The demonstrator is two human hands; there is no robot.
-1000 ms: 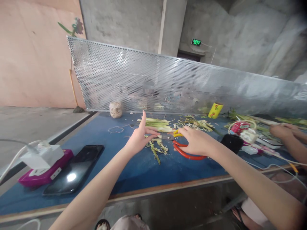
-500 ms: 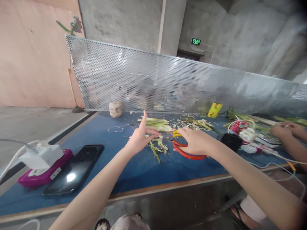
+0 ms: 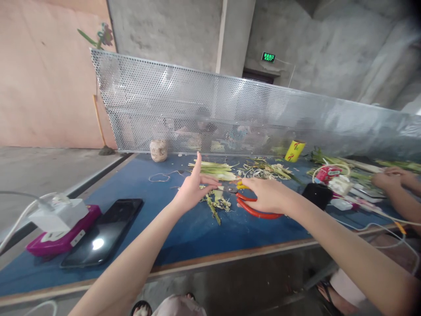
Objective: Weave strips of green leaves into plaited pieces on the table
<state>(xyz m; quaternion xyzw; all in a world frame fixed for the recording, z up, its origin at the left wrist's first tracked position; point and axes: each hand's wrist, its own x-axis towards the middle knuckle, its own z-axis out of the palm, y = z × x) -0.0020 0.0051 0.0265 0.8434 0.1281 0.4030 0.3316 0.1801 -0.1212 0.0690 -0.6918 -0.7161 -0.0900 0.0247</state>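
Observation:
My left hand (image 3: 192, 188) hovers over the blue table (image 3: 204, 232) with fingers spread, index pointing up, next to cut green stalks (image 3: 213, 202). My right hand (image 3: 268, 195) rests on red-handled shears (image 3: 255, 210), fingers curled over the handles near the yellow pivot; the blades point left toward my left hand. A bundle of pale green stems (image 3: 213, 169) lies just beyond.
A black phone (image 3: 103, 230) and a magenta box with a white charger (image 3: 57, 221) sit at left. A perforated metal screen (image 3: 230, 114) backs the table. A yellow can (image 3: 295, 151), black item (image 3: 318, 195), cables and another person's hands (image 3: 391, 177) are at right.
Nearly nothing has moved; my right hand shifted slightly over the shears, and the other person's hands moved a little at the right.

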